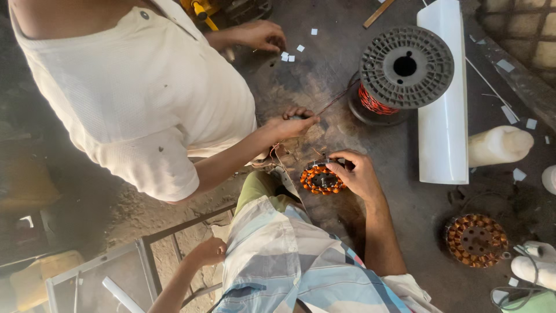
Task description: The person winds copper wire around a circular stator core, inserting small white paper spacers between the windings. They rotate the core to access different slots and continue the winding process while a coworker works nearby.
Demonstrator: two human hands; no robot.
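My right hand [360, 174] grips a small round stator with orange copper windings [320, 180] on the dark workbench [324, 75]. My left hand [208, 252] hangs low at the left beside my plaid shirt, fingers curled, with nothing seen in it. A co-worker in a cream shirt leans over the bench. One of that person's hands [294, 123] pinches a thin reddish wire that runs to a grey plastic spool of copper wire [405, 66]. The co-worker's other hand [260, 35] rests farther up the bench.
A long white panel [443, 98] lies right of the spool, with a white cylinder [498, 145] beside it. A second, larger wound stator [476, 239] sits at the lower right. White paper scraps [288, 56] dot the bench. A metal frame [145, 255] stands below the bench at the left.
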